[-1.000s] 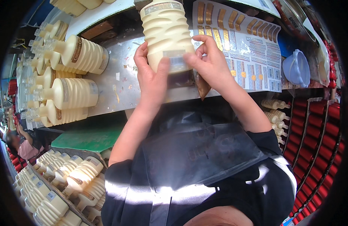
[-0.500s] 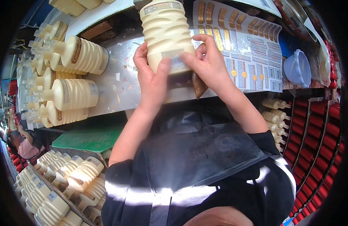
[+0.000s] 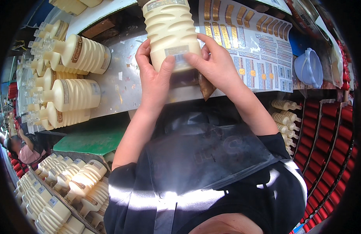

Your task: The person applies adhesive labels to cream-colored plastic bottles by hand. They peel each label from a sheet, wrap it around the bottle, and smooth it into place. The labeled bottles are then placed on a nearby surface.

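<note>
A large cream bottle (image 3: 169, 29) with wavy ridges lies between my two hands, its base toward me and its upper end cut off by the top of the view. My left hand (image 3: 154, 72) grips its left side, thumb on the lower wall. Around the right side curl the fingers of my right hand (image 3: 214, 60), its thumb resting at the edge of a silvery barcode label (image 3: 177, 50) near the base. Both thumbs press close together at that label. Right of the bottle lies a sheet of gold and silver stickers (image 3: 262, 50), with some spots peeled off.
Several cream bottles (image 3: 77, 93) lie stacked at the left of the metal table (image 3: 123, 87). A pale blue basket (image 3: 308, 69) stands right of the sticker sheet. Crated bottles (image 3: 51, 204) are at lower left, red bottles (image 3: 321, 148) at right. Another person (image 3: 29, 152) is far left.
My thumbs have shifted slightly along the label, and more of its barcode shows. The bottle and both hands sit a little further left and up in the view.
</note>
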Tool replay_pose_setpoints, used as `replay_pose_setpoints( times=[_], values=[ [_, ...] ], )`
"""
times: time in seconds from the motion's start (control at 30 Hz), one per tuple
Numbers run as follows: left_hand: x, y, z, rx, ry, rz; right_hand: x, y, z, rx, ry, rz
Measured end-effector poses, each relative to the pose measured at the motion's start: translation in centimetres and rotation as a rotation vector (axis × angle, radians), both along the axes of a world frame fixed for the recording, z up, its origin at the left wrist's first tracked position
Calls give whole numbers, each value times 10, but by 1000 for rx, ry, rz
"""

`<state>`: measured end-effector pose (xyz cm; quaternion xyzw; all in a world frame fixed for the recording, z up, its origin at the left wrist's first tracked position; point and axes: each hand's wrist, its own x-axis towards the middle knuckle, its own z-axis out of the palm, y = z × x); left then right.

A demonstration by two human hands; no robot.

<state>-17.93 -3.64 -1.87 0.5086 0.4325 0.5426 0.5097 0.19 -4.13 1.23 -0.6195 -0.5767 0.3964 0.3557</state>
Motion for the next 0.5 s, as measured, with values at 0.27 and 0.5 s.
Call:
replay_pose_setpoints(
  times=[0.27,0.5],
  values=[
    [-1,0,1,9,-11,-8,0,-1,6,20,-39,6],
    [1,-2,7,-27,30,-2,0,3,1,-17,-2,-18]
  ],
)
